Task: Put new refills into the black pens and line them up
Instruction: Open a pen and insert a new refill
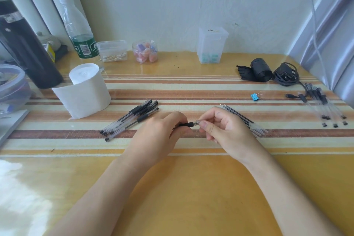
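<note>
My left hand grips a black pen by its rubber grip, just above the striped cloth at the table's middle. My right hand pinches the clear end of that same pen between thumb and fingers. Left of my hands, several capped black pens lie in a loose pile. A bundle of black refills rests behind my right hand, tips pointing up-left, partly hidden by it. More pens lie in a group at the far right.
A white paper roll stands at the left, with a black flask and a water bottle behind it. A blue binder clip, a black roll and a coiled cable sit at the right.
</note>
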